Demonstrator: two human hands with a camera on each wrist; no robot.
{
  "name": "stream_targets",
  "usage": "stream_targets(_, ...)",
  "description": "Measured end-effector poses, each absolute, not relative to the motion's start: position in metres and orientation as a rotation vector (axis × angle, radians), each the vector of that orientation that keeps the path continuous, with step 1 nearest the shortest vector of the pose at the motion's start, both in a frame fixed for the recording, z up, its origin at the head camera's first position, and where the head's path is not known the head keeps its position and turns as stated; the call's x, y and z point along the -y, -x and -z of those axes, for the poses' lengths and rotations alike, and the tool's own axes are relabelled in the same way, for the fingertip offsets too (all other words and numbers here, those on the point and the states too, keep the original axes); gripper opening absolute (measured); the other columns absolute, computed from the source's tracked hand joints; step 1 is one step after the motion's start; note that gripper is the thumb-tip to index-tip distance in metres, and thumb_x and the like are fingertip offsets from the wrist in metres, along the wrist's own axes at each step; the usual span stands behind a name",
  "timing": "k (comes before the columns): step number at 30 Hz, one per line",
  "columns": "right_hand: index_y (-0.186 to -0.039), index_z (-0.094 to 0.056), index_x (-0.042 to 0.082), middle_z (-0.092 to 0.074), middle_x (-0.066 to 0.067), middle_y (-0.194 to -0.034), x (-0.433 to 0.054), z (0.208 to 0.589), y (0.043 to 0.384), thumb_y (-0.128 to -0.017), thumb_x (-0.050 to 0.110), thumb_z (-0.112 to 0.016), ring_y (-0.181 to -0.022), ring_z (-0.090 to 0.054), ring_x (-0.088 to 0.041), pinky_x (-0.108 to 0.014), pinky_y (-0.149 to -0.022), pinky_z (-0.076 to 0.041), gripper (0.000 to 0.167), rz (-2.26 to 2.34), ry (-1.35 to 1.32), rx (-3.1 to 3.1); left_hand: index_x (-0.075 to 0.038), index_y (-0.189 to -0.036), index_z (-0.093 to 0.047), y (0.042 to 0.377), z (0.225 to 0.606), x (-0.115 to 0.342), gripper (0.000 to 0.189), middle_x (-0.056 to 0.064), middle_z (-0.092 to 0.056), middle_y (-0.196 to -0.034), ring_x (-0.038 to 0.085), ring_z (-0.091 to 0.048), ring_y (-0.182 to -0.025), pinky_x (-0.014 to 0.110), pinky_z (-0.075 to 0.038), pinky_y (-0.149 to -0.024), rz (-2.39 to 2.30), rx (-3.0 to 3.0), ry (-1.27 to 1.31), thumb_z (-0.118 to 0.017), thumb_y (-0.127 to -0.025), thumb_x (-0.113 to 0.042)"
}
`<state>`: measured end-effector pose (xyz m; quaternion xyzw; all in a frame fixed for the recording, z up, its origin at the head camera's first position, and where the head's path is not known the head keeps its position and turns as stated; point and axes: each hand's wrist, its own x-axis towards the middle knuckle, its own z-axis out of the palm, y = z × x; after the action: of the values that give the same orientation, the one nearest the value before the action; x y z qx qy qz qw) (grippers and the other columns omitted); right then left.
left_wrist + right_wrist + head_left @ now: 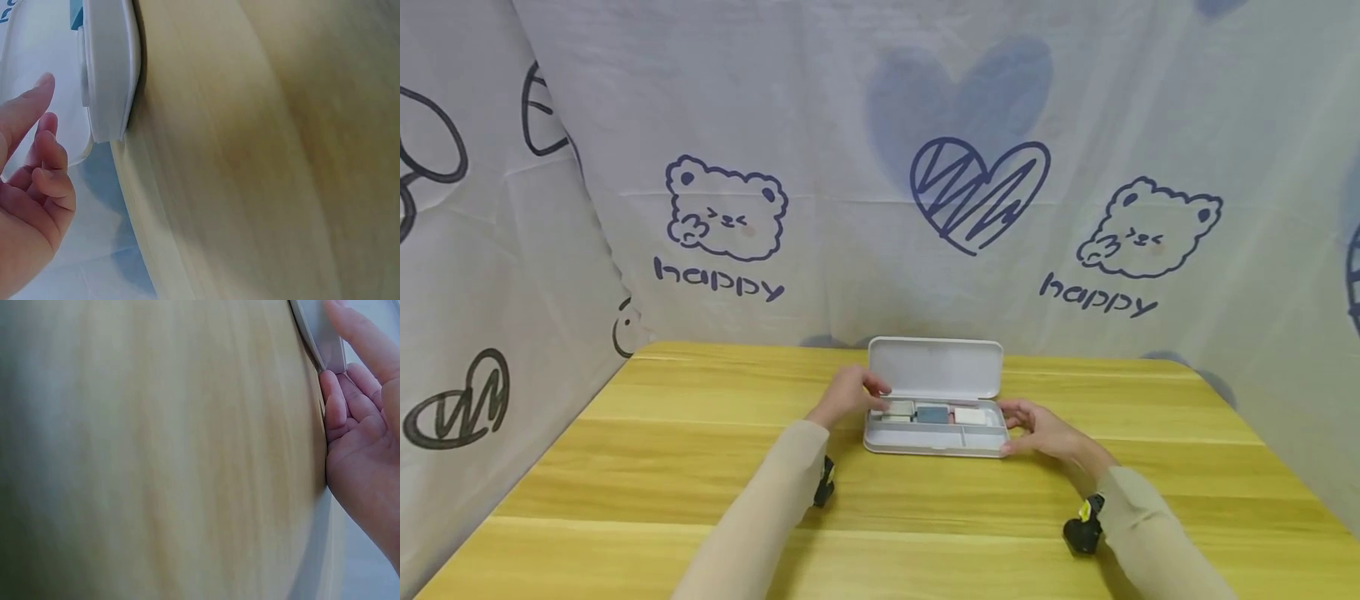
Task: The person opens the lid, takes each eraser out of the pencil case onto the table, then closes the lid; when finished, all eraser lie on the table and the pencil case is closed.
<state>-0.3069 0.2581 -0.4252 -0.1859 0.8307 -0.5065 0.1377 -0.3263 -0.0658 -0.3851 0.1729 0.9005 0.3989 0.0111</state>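
A white pencil case (910, 450) lies on the table with its hinged lid (936, 368) standing up at the back. Along its rear compartment sit a pale greenish block (898, 408), a blue-grey block (932, 415) and a white block (970, 417). My left hand (848, 395) hovers at the left end, fingertips over the pale block; in the left wrist view its thumb and bent fingers are apart with nothing between them. At the opposite end, my right hand (1037, 428) grips the case, thumb at the front corner and fingers along the side.
The wooden table (895, 517) has its back edge just behind the case. A printed cloth (850, 167) with bears and hearts hangs behind and at both sides. Each wrist wears a small black device, one on the left (825, 483) and one on the right (1082, 529).
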Motion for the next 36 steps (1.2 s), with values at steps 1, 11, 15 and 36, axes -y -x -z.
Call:
stream_targets(1, -0.129, -0.032, -0.01, -0.049, -0.019, -0.116, -0.2581, 0.4254, 0.3071, -0.073, 0.011, -0.074, -0.097, -0.044, -0.025, -0.026, -0.073, -0.037, 0.073, 1.463, 0.541, -2.4, -0.002, -0.087, -0.07, 0.3265, 0.3856, 0.0655, 0.019, 0.001, -0.06, -0.071, 0.014, -0.051, -0.066, 0.023, -0.043, -0.059, -1.231, -2.806, -0.534, -0.076, -0.069, -0.004)
stream_targets(11, -0.129, -0.032, -0.01, -0.05, -0.019, -0.115, -0.2581, 0.4264, 0.3077, -0.073, 0.01, -0.074, -0.098, -0.044, -0.028, -0.028, -0.075, -0.036, 0.072, 1.479, 0.537, -2.383, -0.002, -0.086, -0.07, 0.327, 0.3895, 0.0634, 0.02, 0.002, -0.058, -0.072, 0.015, -0.05, -0.068, 0.024, -0.043, -0.06, -1.121, -2.83, -0.538, -0.076, -0.068, -0.005)
stream_targets(15, -0.129, -0.032, -0.01, -0.049, -0.019, -0.116, -0.2571, 0.4245, 0.3062, -0.073, 0.009, -0.073, -0.098, -0.044, -0.028, -0.027, -0.074, -0.037, 0.072, 1.485, 0.529, -2.379, -0.002, -0.084, -0.07, 0.327, 0.3904, 0.0635, 0.019, 0.002, -0.057, -0.069, 0.015, -0.048, -0.064, 0.024, -0.042, -0.059, -1.034, -2.883, -0.569, -0.077, -0.067, -0.006)
stream_targets(36, -0.129, -0.032, -0.011, -0.049, -0.019, -0.114, -0.2575, 0.4243, 0.3066, -0.074, 0.008, -0.073, -0.096, -0.042, -0.026, -0.026, -0.072, -0.036, 0.071, 1.487, 0.556, -2.384, -0.003, -0.082, -0.069, 0.3264, 0.3903, 0.0629, 0.018, 0.001, -0.053, -0.065, 0.014, -0.045, -0.062, 0.024, -0.038, -0.057, -0.923, -2.922, -0.578, -0.078, -0.068, -0.01)
